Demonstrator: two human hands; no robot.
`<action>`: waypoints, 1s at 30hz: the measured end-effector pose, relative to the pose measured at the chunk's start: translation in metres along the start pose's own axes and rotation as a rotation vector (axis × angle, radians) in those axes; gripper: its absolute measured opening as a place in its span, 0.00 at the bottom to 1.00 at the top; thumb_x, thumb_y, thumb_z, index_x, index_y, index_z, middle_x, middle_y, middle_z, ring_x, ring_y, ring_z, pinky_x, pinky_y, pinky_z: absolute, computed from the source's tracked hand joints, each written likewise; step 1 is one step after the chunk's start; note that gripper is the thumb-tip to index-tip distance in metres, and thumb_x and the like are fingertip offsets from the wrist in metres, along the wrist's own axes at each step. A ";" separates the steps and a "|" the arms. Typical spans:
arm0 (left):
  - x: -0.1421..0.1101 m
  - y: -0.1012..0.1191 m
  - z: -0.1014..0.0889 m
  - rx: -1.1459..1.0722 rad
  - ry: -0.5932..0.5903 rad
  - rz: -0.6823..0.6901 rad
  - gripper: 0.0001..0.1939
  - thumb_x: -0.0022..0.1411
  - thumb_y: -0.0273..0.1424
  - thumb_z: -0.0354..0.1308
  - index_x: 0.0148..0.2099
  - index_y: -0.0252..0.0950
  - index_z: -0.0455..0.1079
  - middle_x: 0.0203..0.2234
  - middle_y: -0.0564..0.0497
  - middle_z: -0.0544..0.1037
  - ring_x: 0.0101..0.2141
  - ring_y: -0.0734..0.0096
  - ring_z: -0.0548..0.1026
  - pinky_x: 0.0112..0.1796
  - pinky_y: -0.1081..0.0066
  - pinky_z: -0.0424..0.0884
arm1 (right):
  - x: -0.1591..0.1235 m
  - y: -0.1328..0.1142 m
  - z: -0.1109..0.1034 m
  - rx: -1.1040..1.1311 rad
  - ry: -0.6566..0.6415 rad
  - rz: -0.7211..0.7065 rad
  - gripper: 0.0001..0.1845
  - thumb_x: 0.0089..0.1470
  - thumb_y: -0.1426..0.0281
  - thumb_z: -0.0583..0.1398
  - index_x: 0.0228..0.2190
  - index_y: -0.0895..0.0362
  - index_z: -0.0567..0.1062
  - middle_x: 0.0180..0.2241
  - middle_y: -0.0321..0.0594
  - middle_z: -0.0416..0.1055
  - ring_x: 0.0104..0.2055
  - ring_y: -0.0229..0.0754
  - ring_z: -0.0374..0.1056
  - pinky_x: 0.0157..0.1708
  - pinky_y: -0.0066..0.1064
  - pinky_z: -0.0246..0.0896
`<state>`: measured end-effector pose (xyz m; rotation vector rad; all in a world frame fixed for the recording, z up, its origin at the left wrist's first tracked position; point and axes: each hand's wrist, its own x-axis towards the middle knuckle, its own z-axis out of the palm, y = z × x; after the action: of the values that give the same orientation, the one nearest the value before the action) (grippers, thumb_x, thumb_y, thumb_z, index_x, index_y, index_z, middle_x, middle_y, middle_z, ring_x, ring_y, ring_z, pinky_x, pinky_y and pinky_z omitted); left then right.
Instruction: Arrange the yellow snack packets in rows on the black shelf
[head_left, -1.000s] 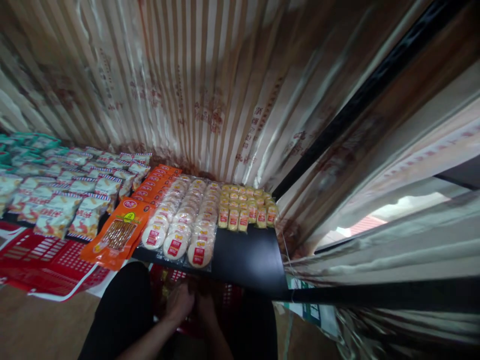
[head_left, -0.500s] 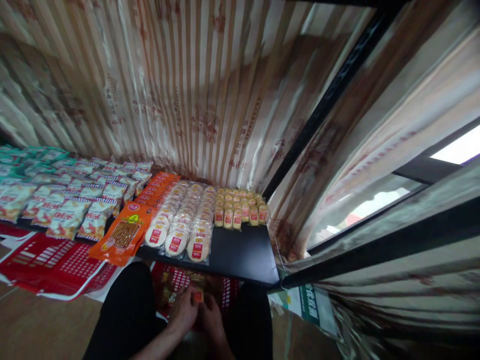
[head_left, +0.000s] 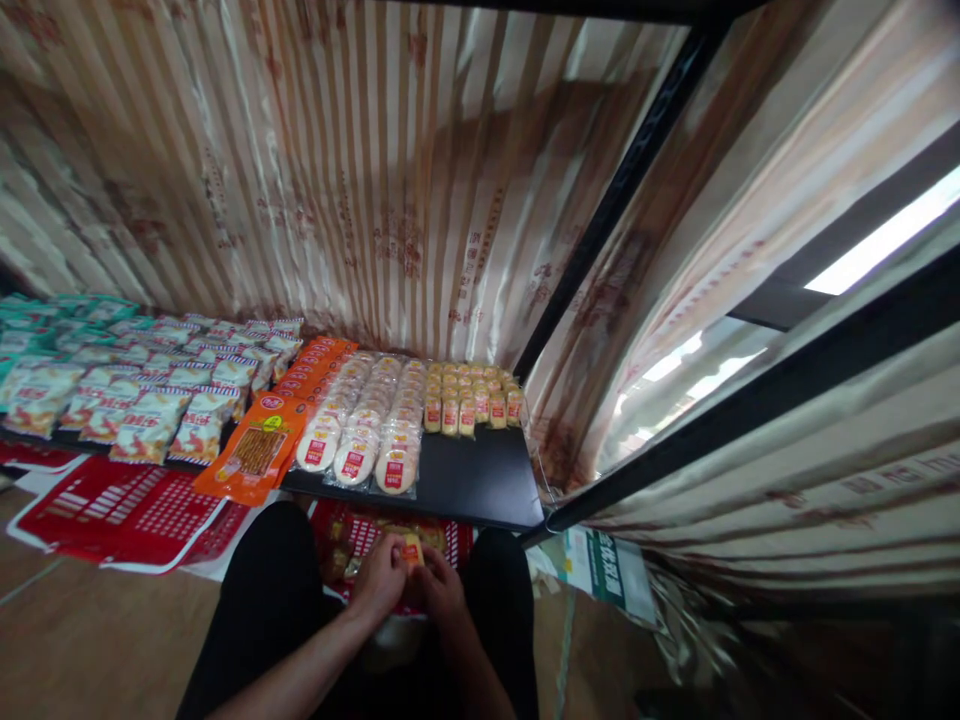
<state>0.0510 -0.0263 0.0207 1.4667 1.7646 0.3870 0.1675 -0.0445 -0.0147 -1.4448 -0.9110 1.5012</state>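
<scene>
My left hand [head_left: 379, 580] and my right hand [head_left: 441, 588] meet between my knees, fingers pinched together on a small yellow snack packet [head_left: 411, 550] with a red label. They hover over a red plastic basket [head_left: 352, 530] holding more packets. Just above, a black shelf [head_left: 480, 478] carries rows of the same yellow packets [head_left: 471, 398], round white rice-cracker packs [head_left: 369, 430] and orange snack bags [head_left: 264, 448].
Further left on the shelf lie white-and-red snack bags [head_left: 150, 420] and green packs [head_left: 45, 315]. A red basket [head_left: 120, 510] lies on the floor at left. Striped plastic sheeting [head_left: 375, 180] lines the back and right side; a black upright post [head_left: 622, 180] stands at right.
My hands rose from deep in the basket and now hold a yellow packet up in plain view. The camera tilted, showing more of the right side.
</scene>
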 end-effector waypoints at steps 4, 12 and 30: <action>-0.003 0.002 0.000 -0.050 0.006 0.048 0.14 0.58 0.22 0.43 0.42 0.32 0.67 0.41 0.46 0.74 0.44 0.72 0.71 0.47 0.75 0.62 | -0.002 -0.004 -0.007 0.006 -0.002 0.000 0.27 0.36 0.57 0.61 0.39 0.60 0.75 0.22 0.37 0.72 0.25 0.42 0.68 0.28 0.32 0.63; -0.009 0.011 -0.004 -0.084 -0.010 0.094 0.15 0.59 0.23 0.41 0.45 0.32 0.65 0.43 0.46 0.74 0.45 0.72 0.71 0.46 0.74 0.63 | -0.003 -0.029 -0.024 -0.090 -0.095 -0.036 0.22 0.39 0.66 0.58 0.38 0.60 0.77 0.21 0.37 0.71 0.22 0.38 0.64 0.23 0.28 0.60; -0.015 0.024 -0.006 0.163 -0.086 0.190 0.17 0.55 0.28 0.49 0.47 0.37 0.66 0.42 0.49 0.72 0.43 0.71 0.70 0.44 0.76 0.63 | -0.006 -0.091 -0.057 -0.568 -0.360 -0.162 0.16 0.44 0.71 0.55 0.33 0.55 0.80 0.31 0.36 0.77 0.34 0.44 0.70 0.34 0.30 0.61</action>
<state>0.0632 -0.0321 0.0467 1.7479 1.6254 0.2769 0.2319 -0.0181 0.0672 -1.4526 -1.7404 1.4692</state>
